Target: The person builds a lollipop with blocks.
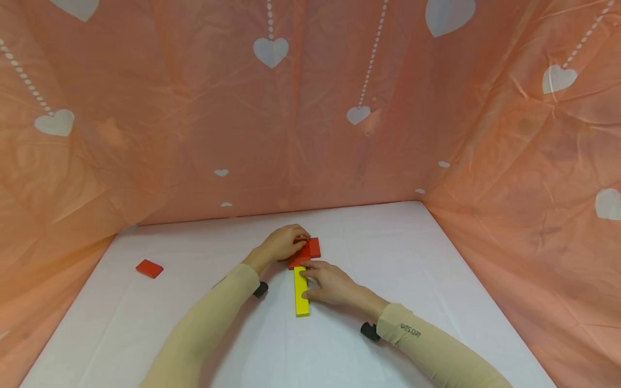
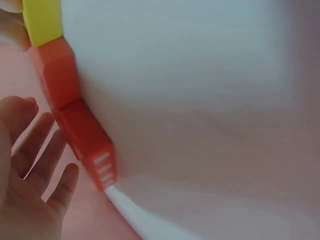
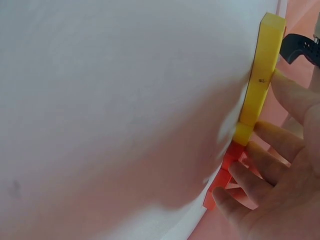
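On the white table, several red blocks lie against one another, and a line of yellow blocks runs from them toward the person. My left hand is at the left side of the red blocks and partly covers them. In the left wrist view its fingers are spread and fairly straight beside a red block with white stripes on its end. From the right, my right hand lays loosely extended fingers along the yellow and red blocks. The right wrist view shows its thumb beside the long yellow block.
A lone red block lies on the left part of the white tabletop. Orange cloth with white hearts hangs behind the table and on both sides. Each wrist carries a small black camera.
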Demonstrator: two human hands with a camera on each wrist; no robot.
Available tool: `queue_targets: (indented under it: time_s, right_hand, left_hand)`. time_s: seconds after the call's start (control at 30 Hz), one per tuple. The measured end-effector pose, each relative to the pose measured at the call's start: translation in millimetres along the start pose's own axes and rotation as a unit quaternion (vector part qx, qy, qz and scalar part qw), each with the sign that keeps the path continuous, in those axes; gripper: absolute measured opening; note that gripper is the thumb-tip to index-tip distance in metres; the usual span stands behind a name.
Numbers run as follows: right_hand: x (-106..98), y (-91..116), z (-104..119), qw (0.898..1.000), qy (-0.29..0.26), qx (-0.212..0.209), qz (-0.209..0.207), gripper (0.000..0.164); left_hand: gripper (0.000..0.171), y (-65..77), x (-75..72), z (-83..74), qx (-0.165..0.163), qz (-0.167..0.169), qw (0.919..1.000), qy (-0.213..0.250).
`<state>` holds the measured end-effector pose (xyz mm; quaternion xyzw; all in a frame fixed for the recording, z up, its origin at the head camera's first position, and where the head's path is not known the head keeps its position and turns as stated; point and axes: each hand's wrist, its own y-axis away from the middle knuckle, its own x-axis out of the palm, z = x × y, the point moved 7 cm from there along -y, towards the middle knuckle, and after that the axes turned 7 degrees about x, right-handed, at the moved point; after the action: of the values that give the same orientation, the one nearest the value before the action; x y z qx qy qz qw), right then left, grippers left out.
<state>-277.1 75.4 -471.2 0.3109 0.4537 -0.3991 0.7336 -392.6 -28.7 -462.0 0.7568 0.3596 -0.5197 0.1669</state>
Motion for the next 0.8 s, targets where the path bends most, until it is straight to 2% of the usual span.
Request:
queue_targets:
  time_s: [0.17,0.37,0.8]
  right_hand:
    - [0.3,0.2,0.8,1.000,-0.003,0.007,0.001,0.054]
    - [0.2,1.2,1.4,1.000,0.001,0.012,0.004,0.055]
    - [-3.2,3.3,3.1,1.000,0.003,0.007,-0.004,0.053]
  left_hand:
    - [0.028,-6.5,2.8,-0.4,-0.002,0.017,0.9998,-0.004]
    - [0.029,-6.8,8.3,1.2,-0.011,0.041,0.9991,0.003]
    - [0.028,-6.1,7.3,-2.6,-0.004,0.031,0.9994,0.014]
